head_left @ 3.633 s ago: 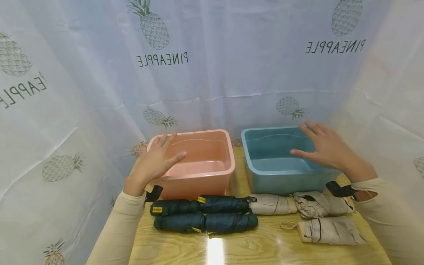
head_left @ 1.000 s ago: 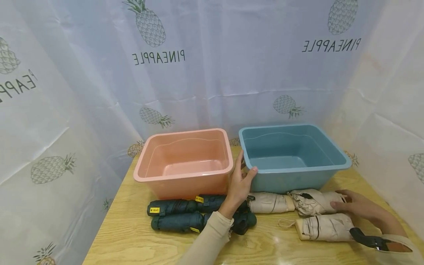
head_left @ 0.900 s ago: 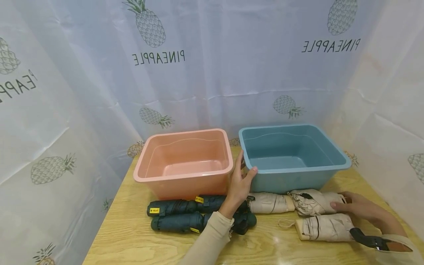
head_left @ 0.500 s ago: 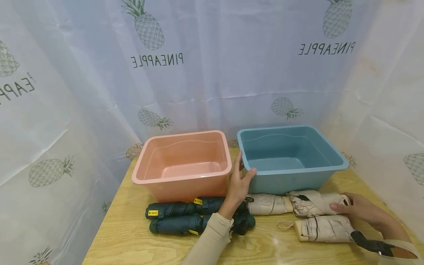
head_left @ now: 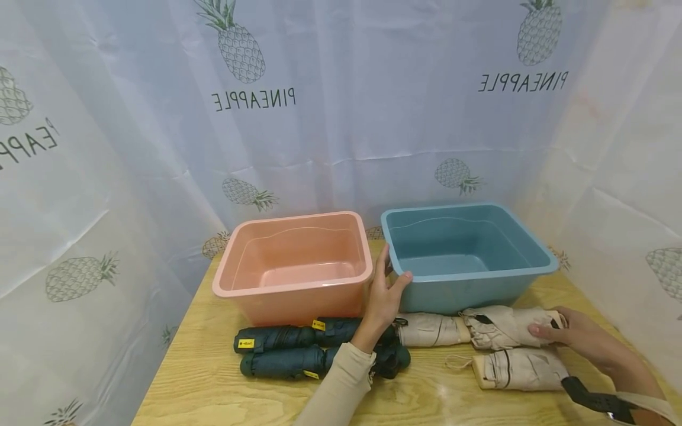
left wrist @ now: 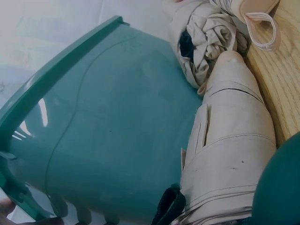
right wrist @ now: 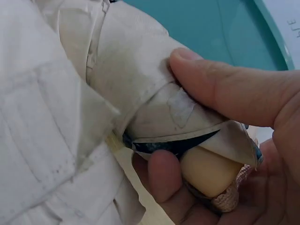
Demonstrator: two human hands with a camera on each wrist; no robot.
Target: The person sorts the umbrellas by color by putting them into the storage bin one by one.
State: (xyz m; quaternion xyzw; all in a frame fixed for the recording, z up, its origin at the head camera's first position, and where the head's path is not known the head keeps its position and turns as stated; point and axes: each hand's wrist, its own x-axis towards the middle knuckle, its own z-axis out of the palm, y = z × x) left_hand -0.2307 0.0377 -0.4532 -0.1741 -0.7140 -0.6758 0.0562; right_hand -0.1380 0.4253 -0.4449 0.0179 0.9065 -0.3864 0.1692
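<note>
My left hand [head_left: 380, 299] holds the near left corner of the blue plastic tub [head_left: 469, 293], its thumb on the front rim and its fingers along the side. In the left wrist view the tub's wall [left wrist: 117, 131] appears large, and a few fingertips show at the lower left. My right hand [head_left: 578, 337] grips the right end of a loosely folded beige umbrella [head_left: 498, 326] lying before the tub. The right wrist view has the thumb on the cloth of that umbrella [right wrist: 131, 70] and fingers curled beneath, by its pale handle end [right wrist: 208, 171].
Two more beige umbrellas lie close by: one at the left [head_left: 431, 329], one nearer me [head_left: 524, 370]. Several dark green umbrellas [head_left: 282, 362] lie in two rows before the pink tub [head_left: 298, 302]. My left forearm crosses over them. A pineapple-print curtain [head_left: 341, 118] surrounds the wooden table [head_left: 197, 367].
Both hands were spread above the tubs at first. The left has since come to the blue tub's corner and the right to the beige umbrella. Lately the right hand has shifted the umbrella slightly.
</note>
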